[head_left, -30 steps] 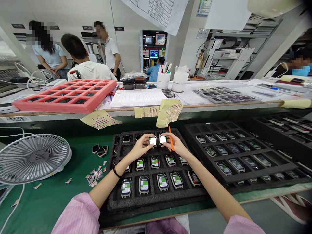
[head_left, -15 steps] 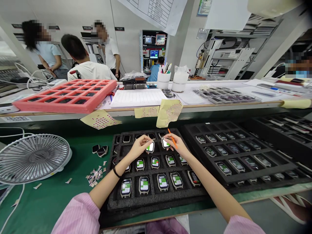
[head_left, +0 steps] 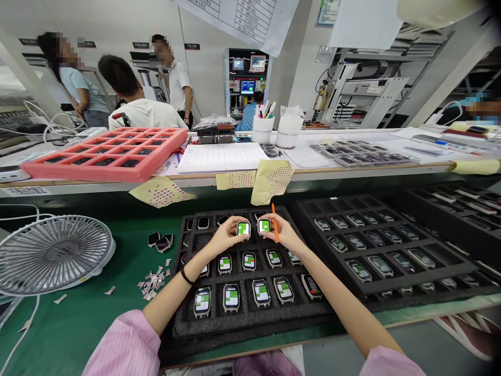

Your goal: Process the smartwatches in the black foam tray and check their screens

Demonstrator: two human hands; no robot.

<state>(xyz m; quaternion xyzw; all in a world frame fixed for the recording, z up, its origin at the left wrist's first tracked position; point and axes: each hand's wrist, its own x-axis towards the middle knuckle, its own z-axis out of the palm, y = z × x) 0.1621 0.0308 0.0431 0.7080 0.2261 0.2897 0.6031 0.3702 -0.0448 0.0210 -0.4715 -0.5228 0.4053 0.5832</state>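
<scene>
Between the fingers of my left hand (head_left: 224,236) is a smartwatch body (head_left: 243,230), its lit screen green and white. My right hand (head_left: 285,234) grips a second smartwatch body (head_left: 264,225) by its edge, also lit. An orange pen-like stick (head_left: 275,223) is tucked in the right fingers and points upward. Both watches are held side by side, a little apart, over a black foam tray (head_left: 250,315). Rows of strapless watches sit in its pockets, several with lit screens, such as the front watch (head_left: 230,297).
A second foam tray (head_left: 376,287) of watches lies to the right. On the left are a grey fan (head_left: 58,256), loose watches (head_left: 163,242) and small scattered tabs (head_left: 152,284). Across the back runs a shelf with a pink foam tray (head_left: 90,169). Several people are beyond it.
Both watches have been turned more upright and face me more squarely. The left one has risen slightly, and the orange stick now stands steeper.
</scene>
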